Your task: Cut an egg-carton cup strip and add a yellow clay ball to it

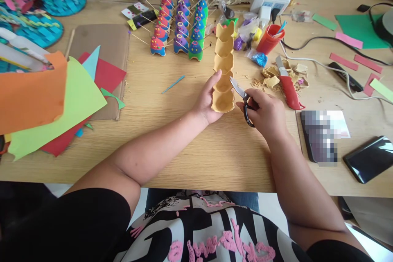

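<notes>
My left hand [208, 100] is closed round the near end of a tan strip of egg carton [223, 63], its cups facing up and its length pointing away from me. In my right hand [267, 110] is a pair of scissors [245, 97] with black handles. Their blades touch or lie very near the strip's right edge; I cannot tell whether they are cutting into it. Beyond stand three painted egg-carton caterpillars, one red and blue [162, 28], one purple and blue [181, 24], one green and blue [198, 28], with pins sticking out.
A red-handled knife [288, 86] lies among carton scraps [272, 77] on the right. Behind it are a red cup [270, 40], a power strip [270, 0] and cables. Two phones [370, 159] rest front right. Coloured paper [76, 90] and cardboard [101, 41] cover the left. A blue stick [173, 84] lies mid-table.
</notes>
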{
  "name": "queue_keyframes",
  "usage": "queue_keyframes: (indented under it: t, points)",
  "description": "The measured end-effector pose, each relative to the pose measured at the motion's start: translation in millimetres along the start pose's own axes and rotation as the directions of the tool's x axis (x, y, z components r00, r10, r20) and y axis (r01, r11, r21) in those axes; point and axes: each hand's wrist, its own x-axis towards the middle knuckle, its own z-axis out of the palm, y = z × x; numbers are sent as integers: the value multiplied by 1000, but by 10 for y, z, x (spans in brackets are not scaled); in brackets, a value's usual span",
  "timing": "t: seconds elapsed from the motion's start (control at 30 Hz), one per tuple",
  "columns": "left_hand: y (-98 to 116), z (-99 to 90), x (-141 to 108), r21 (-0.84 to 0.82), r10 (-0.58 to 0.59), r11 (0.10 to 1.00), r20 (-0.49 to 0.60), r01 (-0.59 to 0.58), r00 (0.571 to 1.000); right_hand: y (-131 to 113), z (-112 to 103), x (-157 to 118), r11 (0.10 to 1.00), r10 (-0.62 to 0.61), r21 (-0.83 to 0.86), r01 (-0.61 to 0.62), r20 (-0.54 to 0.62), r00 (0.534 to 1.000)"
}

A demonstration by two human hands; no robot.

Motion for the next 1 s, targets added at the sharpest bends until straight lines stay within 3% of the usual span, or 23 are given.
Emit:
queue_keyframes:
  t: [0.13,0.57,0.73,1.0]
  points:
    - [48,50,-52,-93,-117,988,93,126,989,0,16,-8,995,63,80,-57,-74,995]
    - [15,33,-43,-58,-151,986,53,154,987,4,-20,13,989,60,143,-45,-100,993]
    - [-7,-2,-1,31,-63,998,35,62,997,-28,-36,3,991,56,125,-50,-42,998]
    - [-64,-50,45,183,113,977,-1,-111,994,-13,-98,-2,979,168,118,-168,13,986]
